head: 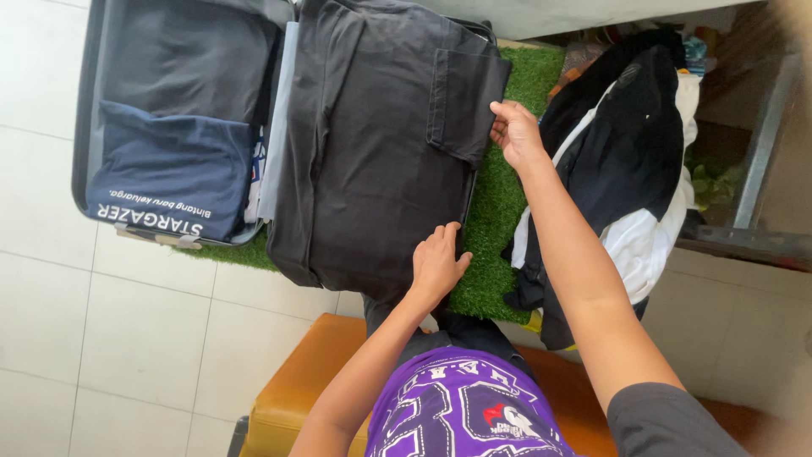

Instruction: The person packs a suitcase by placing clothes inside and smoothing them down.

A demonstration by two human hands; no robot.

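A folded black garment lies across the right half of an open suitcase. My left hand rests flat on the garment's near edge. The fingers of my right hand pinch the garment's folded flap at its right edge. A folded navy shirt with white lettering lies in the suitcase's left half, over a dark grey garment.
A green artificial grass mat lies under the suitcase. To the right sits a pile of black and white clothes. I sit on an orange cushioned seat. White floor tiles spread to the left.
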